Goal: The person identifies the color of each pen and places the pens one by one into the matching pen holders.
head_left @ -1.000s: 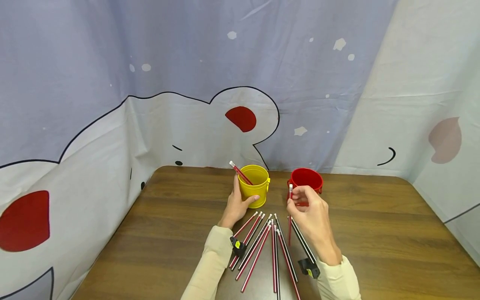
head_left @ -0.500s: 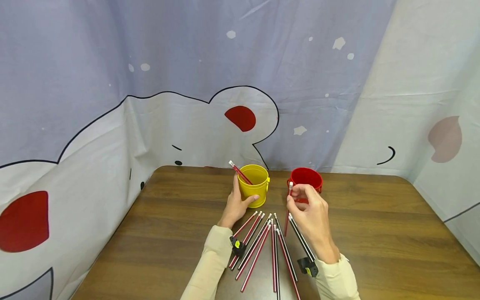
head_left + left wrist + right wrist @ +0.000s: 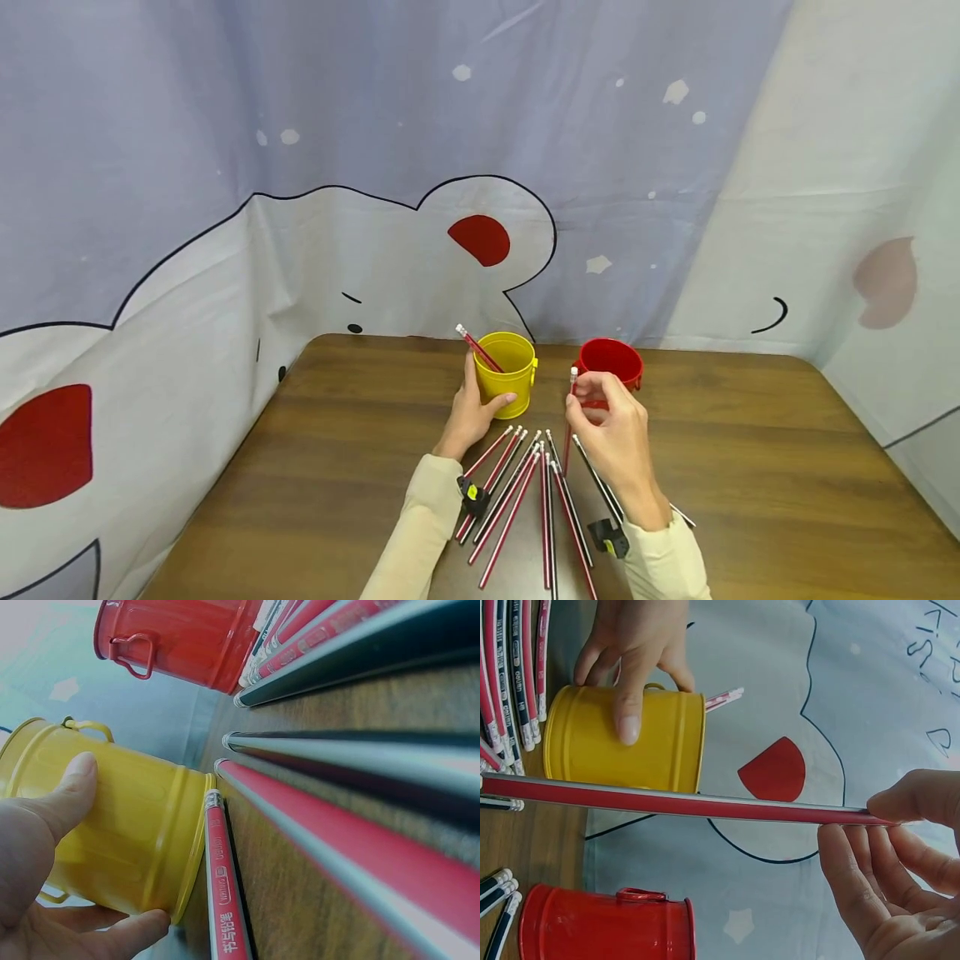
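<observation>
My left hand [image 3: 468, 415] grips the side of a yellow bucket [image 3: 516, 393], its thumb across the front wall. A red striped pencil [image 3: 484, 354] leans inside that bucket, its eraser end sticking out over the rim. In my right hand [image 3: 618, 429], thumb and fingertips pinch another red striped pencil [image 3: 705, 804] near its eraser end. That pencil hangs nearly upright in front of a red bucket [image 3: 611, 357], its lower end close over the loose pencils. The right wrist view shows it passing in front of the yellow bucket [image 3: 630, 742].
Several red and black striped pencils [image 3: 517, 500] lie fanned on the wooden table [image 3: 337, 467], eraser ends toward the buckets. A few black ones [image 3: 596, 471] lie by my right wrist. A printed cloth [image 3: 375, 250] hangs behind the table.
My right hand has shifted slightly left with its pencil, and the pencil's lower end has swung left. My left hand keeps its hold on the yellow bucket.
</observation>
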The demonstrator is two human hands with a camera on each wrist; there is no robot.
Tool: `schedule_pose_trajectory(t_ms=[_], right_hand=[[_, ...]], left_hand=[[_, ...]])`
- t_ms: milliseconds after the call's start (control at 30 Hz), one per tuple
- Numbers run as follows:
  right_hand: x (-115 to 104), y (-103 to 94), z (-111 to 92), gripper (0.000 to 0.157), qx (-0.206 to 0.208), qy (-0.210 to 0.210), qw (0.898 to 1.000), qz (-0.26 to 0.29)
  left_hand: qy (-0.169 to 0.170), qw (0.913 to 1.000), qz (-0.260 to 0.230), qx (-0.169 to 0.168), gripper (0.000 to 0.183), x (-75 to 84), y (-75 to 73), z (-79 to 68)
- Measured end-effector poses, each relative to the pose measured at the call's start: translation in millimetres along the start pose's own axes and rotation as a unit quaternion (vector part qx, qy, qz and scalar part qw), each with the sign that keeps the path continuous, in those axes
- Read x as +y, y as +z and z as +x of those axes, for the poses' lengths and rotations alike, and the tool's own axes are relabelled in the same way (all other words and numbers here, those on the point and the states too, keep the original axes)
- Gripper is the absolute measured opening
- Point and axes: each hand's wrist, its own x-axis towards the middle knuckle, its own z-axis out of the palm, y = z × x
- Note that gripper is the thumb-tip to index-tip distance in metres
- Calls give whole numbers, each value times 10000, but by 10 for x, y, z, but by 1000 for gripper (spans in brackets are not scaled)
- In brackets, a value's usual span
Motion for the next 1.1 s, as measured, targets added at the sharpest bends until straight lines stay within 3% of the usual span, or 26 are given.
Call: schedule_pose_trajectory(t_ms=[367,1100], right_hand=[[219,143,211,18,-157,-157,9996,171],[206,326,750,15,-298,-442,9982,274]], left_hand=[[90,10000,-29,5,97,7,-9,9],[98,9999,67,18,98,-26,-17,-1]])
